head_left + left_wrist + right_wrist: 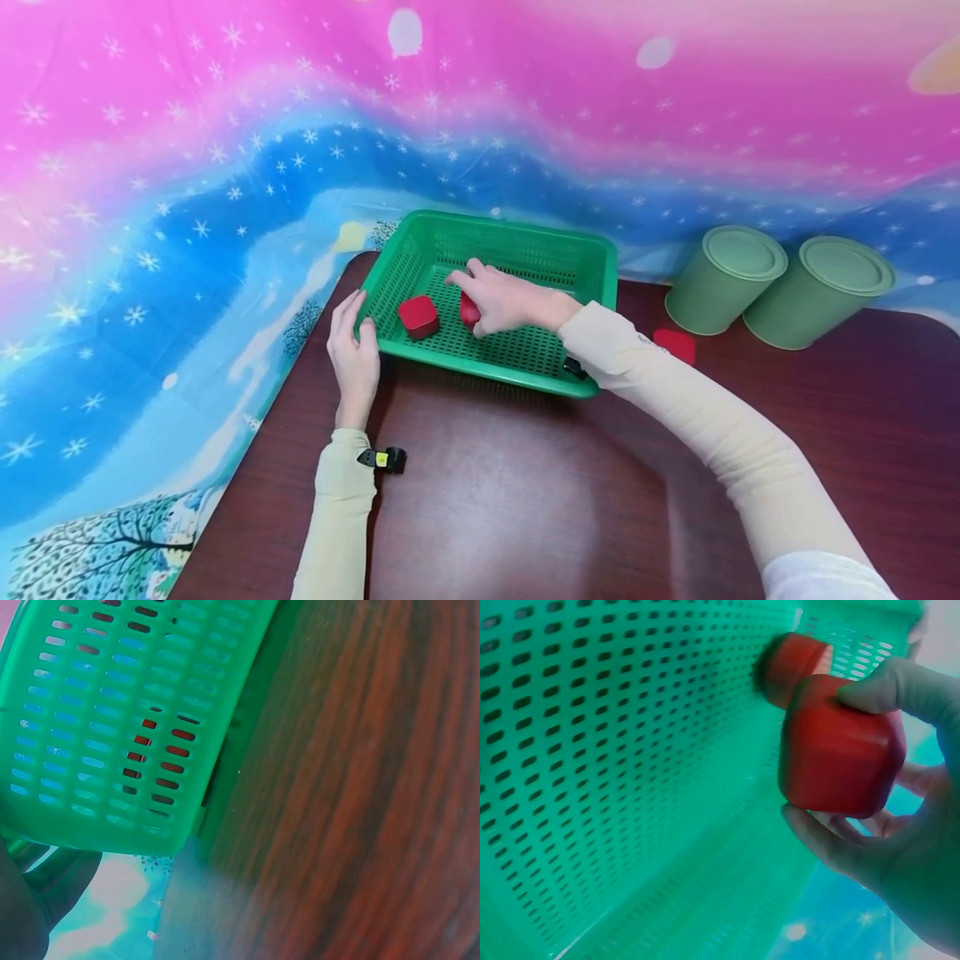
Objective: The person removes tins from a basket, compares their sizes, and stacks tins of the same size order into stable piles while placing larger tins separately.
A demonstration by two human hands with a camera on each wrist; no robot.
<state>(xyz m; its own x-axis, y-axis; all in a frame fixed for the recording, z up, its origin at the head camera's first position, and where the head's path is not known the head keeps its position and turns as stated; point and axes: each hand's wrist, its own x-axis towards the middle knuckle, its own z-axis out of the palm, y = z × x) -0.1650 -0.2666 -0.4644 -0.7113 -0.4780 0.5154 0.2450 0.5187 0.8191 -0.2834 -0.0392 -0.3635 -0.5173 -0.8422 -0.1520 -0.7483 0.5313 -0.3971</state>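
Note:
A green perforated plastic basket (480, 371) stands at the back of the table. My left hand (354, 354) holds its near left corner, thumb over the rim and fingers along the outer wall; in the left wrist view the fingers (64, 881) show at the corner. Inside the basket, my right hand (502, 298) grips a small red rounded-square box (844, 754), thumb on one side and fingers on the opposite side. Left of it, a second red box (418, 317) sits on the basket floor. My right hand mostly covers the held box in the head view.
Two green lidded canisters (726, 279) stand side by side at the back right. Another red object (675, 343) lies on the table (480, 483), partly behind my right sleeve. A patterned cloth (225, 183) hangs behind and along the left edge.

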